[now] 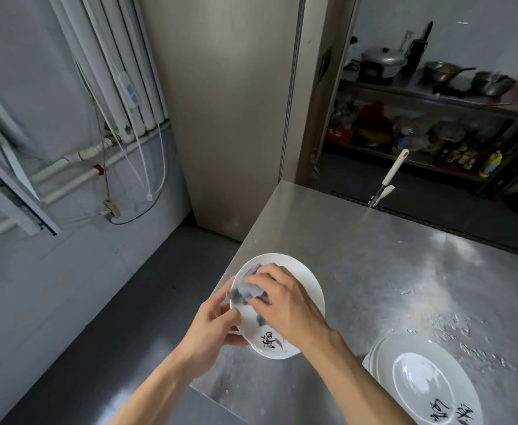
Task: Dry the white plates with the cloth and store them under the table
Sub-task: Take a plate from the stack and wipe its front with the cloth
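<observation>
A white plate with black lettering is held over the left corner of the steel table. My left hand grips its left rim from below, thumb on the inner face. My right hand presses a grey cloth against the plate's inside, fingers curled over the cloth. A stack of white plates with the same lettering sits on the table at the lower right.
A white-handled tool stands at the table's far edge. Behind it, shelves hold pots, pans and bottles. Pipes and cables run along the left wall. Dark floor lies left of the table.
</observation>
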